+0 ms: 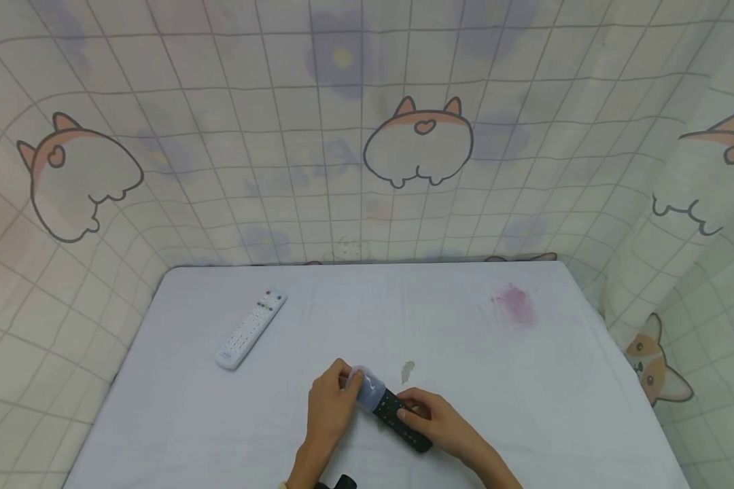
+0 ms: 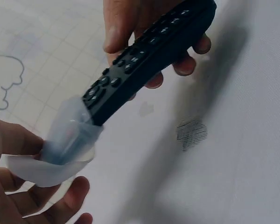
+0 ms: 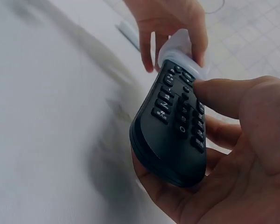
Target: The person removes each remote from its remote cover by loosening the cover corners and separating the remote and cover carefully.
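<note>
A black remote control [image 1: 402, 422] is held at a slant over the front middle of the table. My right hand [image 1: 442, 422] grips its lower half, thumb on the button side and fingers curled beneath, as the right wrist view shows. A translucent, whitish sleeve-like cover [image 2: 67, 135] wraps the remote's far end and hides the buttons there. My left hand [image 1: 333, 402] pinches the loose outer end of this cover between thumb and finger. In the left wrist view, the other fingers [image 2: 74, 196] curl below the cover.
A white remote control [image 1: 252, 329] lies on the white-covered table [image 1: 465, 326] at the back left. A dark object [image 1: 345, 482] shows at the bottom edge beside the left forearm. Grey and pink stains mark the cloth, and a checked curtain [image 1: 281, 170] hangs behind.
</note>
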{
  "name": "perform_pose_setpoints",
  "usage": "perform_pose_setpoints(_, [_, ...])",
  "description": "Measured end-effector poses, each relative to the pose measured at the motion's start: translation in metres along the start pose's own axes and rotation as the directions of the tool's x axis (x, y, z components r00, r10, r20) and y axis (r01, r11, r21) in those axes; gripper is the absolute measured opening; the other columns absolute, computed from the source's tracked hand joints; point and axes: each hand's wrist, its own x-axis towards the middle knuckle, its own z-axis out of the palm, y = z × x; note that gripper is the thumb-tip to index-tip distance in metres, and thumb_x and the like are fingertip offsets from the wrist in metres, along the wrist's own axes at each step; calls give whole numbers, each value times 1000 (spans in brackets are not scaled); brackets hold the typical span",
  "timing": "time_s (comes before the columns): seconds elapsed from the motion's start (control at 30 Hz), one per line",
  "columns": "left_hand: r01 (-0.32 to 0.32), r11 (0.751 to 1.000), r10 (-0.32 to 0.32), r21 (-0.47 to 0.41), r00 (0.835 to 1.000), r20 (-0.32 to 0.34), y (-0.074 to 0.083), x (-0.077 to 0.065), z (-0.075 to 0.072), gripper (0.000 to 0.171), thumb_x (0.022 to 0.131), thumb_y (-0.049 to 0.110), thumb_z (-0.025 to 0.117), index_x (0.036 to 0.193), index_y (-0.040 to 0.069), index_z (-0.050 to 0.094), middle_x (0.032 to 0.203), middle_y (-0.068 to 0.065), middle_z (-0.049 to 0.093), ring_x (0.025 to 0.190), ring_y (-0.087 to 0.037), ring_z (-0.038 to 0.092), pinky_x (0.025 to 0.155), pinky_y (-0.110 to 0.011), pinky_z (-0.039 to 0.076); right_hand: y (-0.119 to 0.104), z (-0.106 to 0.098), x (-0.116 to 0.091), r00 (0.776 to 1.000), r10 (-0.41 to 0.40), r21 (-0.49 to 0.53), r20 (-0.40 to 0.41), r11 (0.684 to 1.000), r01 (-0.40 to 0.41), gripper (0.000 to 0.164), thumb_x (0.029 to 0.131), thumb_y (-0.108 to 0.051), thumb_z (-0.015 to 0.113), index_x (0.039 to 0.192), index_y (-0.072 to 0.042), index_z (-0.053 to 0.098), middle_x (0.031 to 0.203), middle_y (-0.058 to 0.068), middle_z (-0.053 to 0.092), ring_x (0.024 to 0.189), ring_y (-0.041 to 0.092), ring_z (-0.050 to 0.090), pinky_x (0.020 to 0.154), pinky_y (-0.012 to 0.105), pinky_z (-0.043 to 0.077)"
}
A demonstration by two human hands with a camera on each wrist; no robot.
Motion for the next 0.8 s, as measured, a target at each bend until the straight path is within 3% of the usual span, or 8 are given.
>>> perform_pose_setpoints(0.1, [9,1000,-8,-5,997,73,1,2,-5,15,97,27,72,88,16,68,76,1,67,66,-9,52,59,-23,42,4,-5,-1,1000,6,2,1,1000,-6,39,105,-31,63,132,-3,64,127,18,71,107,24,72,84,28,59])
perform_pose_setpoints(0.2, [6,1000,-3,-15,984,177,0,7,-12,16,95,27,74,92,13,69,83,-2,70,71,-10,56,61,-24,45,8,-11,-2,1000,-5,12,14,1000,5,38,107,-31,61,133,-5,65,134,21,67,115,35,71,85,33,62])
perform_pose_setpoints(0.37, [-17,997,40,-73,945,325,-2,14,-24,22,93,28,76,99,8,70,98,-9,75,81,-12,67,65,-28,53,7,-26,-3,998,-54,-6,43,999,54,35,108,-29,59,135,-7,64,141,24,62,123,42,66,84,33,62])
perform_pose_setpoints(0.47, [6,987,58,-162,919,390,-2,16,-27,24,94,24,76,104,4,69,101,-13,75,82,-14,71,66,-32,60,3,-34,-3,995,-83,-80,48,993,87,34,108,-29,58,135,-9,65,140,21,63,126,40,65,93,38,60])
perform_pose_setpoints(0.6, [88,957,49,-278,891,451,-1,20,-28,25,95,17,76,110,-1,67,106,-16,71,83,-16,73,67,-33,64,-3,-43,-2,992,-112,-156,57,981,119,34,108,-31,58,136,-14,65,141,16,65,128,38,64,100,44,57])
perform_pose_setpoints(0.8, [136,924,50,-356,882,468,0,25,-28,30,96,16,76,119,0,66,99,-11,64,78,-15,71,67,-34,64,-8,-55,3,983,-162,-203,81,963,175,34,108,-32,58,141,-24,63,145,8,63,123,22,63,95,28,56])
